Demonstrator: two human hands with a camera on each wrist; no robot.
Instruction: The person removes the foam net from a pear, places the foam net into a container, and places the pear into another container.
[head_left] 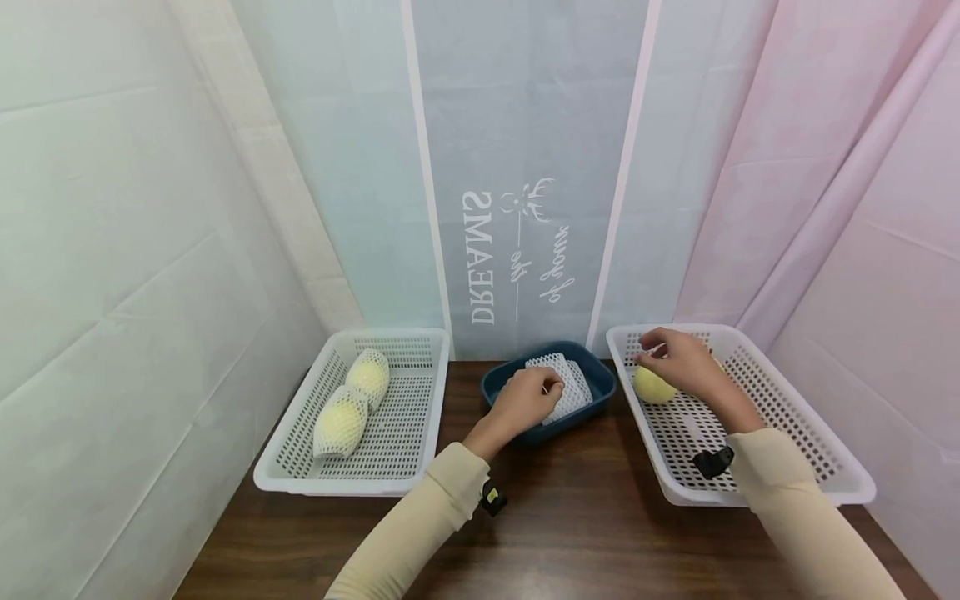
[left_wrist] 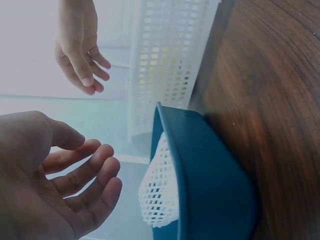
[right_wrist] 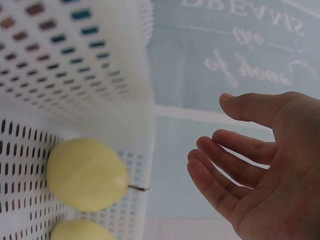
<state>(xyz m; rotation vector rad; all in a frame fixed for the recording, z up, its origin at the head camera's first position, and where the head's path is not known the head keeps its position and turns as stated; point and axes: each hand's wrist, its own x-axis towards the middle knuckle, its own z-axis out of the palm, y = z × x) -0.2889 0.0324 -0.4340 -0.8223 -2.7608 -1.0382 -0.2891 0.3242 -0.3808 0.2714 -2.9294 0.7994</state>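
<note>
Loosely bent and empty, my left hand [head_left: 523,402] hovers above the dark teal basin [head_left: 491,379]. White foam fruit nets [head_left: 576,398] lie in that basin, and one net [left_wrist: 161,187] pokes over its rim in the left wrist view. Over the near-left corner of the right white basket [head_left: 795,417] is my right hand [head_left: 681,360], fingers relaxed with nothing between them. Beneath it a bare yellow pear [head_left: 654,388] rests in the basket. The right wrist view shows this pear [right_wrist: 87,175] with its stem and part of another pear [right_wrist: 82,231].
A white basket [head_left: 270,475] on the left holds two pears in foam nets [head_left: 341,423]. The brown wooden table [head_left: 577,517] carries both baskets and the basin. Pale curtains [head_left: 525,108] hang close behind and on both sides.
</note>
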